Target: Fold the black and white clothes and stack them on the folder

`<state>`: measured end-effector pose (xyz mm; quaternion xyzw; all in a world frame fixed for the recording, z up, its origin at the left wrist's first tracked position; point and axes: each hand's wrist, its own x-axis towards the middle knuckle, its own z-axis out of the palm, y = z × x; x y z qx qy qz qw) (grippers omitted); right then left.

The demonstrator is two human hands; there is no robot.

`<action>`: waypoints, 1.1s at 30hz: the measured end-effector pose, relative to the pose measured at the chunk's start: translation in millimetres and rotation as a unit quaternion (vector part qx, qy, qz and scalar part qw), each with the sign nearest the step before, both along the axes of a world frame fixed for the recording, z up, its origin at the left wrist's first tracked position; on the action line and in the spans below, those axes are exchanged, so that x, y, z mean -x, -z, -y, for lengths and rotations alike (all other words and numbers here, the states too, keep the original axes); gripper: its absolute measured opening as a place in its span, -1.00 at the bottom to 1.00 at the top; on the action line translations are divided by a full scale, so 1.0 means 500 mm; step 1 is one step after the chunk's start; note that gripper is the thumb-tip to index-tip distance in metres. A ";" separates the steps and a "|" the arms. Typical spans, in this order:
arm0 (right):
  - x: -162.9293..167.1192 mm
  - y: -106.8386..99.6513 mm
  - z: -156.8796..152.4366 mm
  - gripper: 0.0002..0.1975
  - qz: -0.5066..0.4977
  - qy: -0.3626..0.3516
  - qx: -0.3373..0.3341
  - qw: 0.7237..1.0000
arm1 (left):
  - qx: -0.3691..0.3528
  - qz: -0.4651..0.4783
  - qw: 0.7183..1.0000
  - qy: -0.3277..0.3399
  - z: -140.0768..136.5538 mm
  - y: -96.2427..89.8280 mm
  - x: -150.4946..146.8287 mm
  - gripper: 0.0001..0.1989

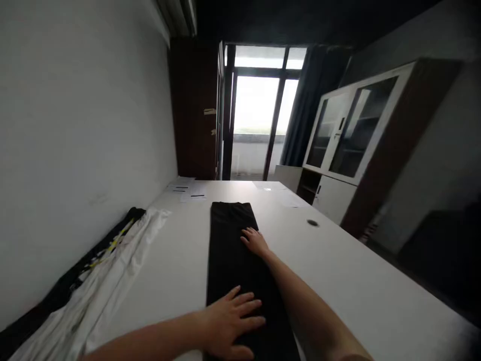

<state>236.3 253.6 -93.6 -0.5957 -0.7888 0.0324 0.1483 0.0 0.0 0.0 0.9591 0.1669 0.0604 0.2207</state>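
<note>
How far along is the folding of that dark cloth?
The black cloth already lies in a long, narrow strip on the white table. Both hands press flat on it: left hand near, right hand farther up. Its length is still unfolded.

The room is dim and underexposed, lit almost only by daylight from the window (259, 105) at the far end, which is blown out to near white. That light lays a soft sheen along the table (338, 271). The ceiling and right corner sink into black. The black cloth (231, 250) shows no detail. Edges bend and stretch from the wide lens, and the picture is slightly soft
</note>
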 end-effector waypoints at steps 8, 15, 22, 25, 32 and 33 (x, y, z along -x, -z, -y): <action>0.002 -0.001 -0.002 -0.48 -0.005 -0.002 0.009 1.000 | -0.040 -0.027 0.999 0.011 0.010 -0.013 0.004 -0.28; 0.004 -0.001 -0.003 -0.47 -0.011 -0.003 0.011 1.000 | 0.025 0.001 0.994 0.111 0.006 -0.011 0.008 -0.43; 0.005 -0.005 -0.001 -0.48 -0.004 -0.009 0.001 1.000 | -0.028 -0.013 0.996 -0.081 -0.084 0.034 0.031 -0.35; 0.012 -0.017 0.006 -0.51 0.004 -0.023 -0.027 0.999 | -0.047 -0.057 0.986 -0.147 -0.124 0.060 0.051 -0.29; 0.066 -0.030 0.038 -0.46 -0.024 -0.197 -0.015 0.980 | -0.052 -0.082 0.983 -0.153 -0.129 0.070 0.057 -0.27; 0.071 -0.027 0.039 -0.46 -0.022 -0.203 0.003 0.979 | -0.053 -0.083 0.983 -0.152 -0.127 0.067 0.056 -0.28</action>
